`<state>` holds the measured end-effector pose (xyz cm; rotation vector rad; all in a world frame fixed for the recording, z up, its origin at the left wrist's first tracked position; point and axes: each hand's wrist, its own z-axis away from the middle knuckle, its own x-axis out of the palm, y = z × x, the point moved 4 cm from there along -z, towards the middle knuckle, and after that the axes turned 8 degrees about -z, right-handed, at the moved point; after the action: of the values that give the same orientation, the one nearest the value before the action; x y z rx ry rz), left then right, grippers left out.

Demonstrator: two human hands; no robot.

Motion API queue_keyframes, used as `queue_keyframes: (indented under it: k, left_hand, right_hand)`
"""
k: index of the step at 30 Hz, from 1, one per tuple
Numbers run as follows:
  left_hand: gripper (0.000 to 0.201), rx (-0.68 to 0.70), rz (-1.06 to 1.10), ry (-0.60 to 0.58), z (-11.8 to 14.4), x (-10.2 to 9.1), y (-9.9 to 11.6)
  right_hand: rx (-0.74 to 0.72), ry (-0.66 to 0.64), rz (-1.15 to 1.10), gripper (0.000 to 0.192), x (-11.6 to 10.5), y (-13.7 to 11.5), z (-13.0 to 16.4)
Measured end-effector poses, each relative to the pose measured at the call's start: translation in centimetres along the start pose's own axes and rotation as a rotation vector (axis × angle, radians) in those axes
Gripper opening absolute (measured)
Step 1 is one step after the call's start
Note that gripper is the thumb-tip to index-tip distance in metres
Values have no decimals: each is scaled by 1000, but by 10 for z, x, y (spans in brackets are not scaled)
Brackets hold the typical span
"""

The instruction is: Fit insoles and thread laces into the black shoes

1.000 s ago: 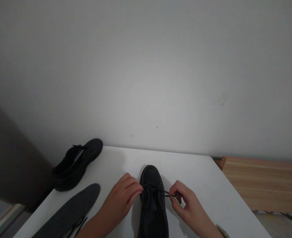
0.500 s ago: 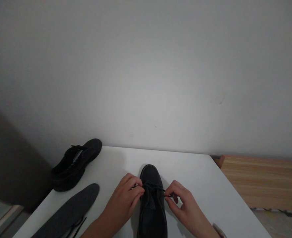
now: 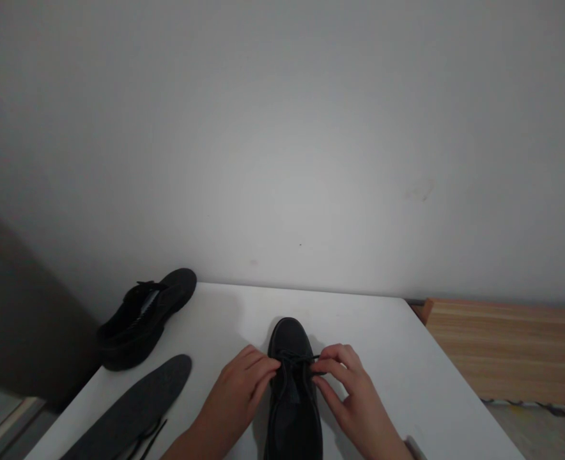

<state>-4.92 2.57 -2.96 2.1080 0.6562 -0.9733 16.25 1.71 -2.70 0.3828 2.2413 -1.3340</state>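
Note:
A black lace-up shoe (image 3: 293, 409) stands on the white table with its toe pointing away from me. My left hand (image 3: 244, 386) is at the left side of its lacing, thumb and fingers pinched together at the eyelet edge; what lies between them is mostly hidden. On the other side, my right hand (image 3: 347, 386) pinches the black shoelace (image 3: 301, 359), which runs across the shoe's throat to my fingers.
A second black shoe (image 3: 143, 322) rests at the table's back left, by the wall. Nearer me lie a dark grey insole (image 3: 136, 406) and a loose black lace (image 3: 154, 439). The white table (image 3: 397, 358) meets the wall behind; a wooden board (image 3: 507, 351) is beyond its right edge.
My right hand has moved slightly left, closer to the shoe, and its fingers have shifted on the lace. My left hand stays at the lacing, turned a little.

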Motion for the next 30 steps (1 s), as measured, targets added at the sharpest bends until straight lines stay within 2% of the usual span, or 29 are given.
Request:
queue_keyframes:
  k: [4, 7, 9, 12, 17, 19, 23, 27, 30]
  left_hand:
    - [23, -86, -9, -55, 1, -2, 7]
    - [39, -126, -24, -152, 0, -4, 18]
    - [33, -118, -54, -216, -3, -3, 27]
    - [22, -116, -156, -286, -8, -1, 37]
    - [27, -143, -356, -380, -23, 4, 45]
    - [29, -156, -415, -428, -28, 4, 47]
    - [32, -195, -421, -510, -33, 1, 49]
    - [33, -212, -373, -523, -34, -3, 50]
    - [35, -219, -379, -531, -34, -3, 47]
  right_hand:
    - [-43, -14, 67, 23, 1, -10, 2]
    - [-59, -64, 123, 30, 2, -23, 2]
    - [-72, -110, 191, 30, 6, -32, 0]
    - [-73, -163, 341, 28, 17, -40, -5]
    - [-54, -163, 653, 22, 42, -39, -17]
    - [-60, -156, 711, 23, 47, -38, -20]
    - [-17, -174, 575, 22, 44, -37, -19]
    - [54, -122, 361, 23, 32, -39, -14]
    - [49, -94, 154, 26, 22, -47, -14]
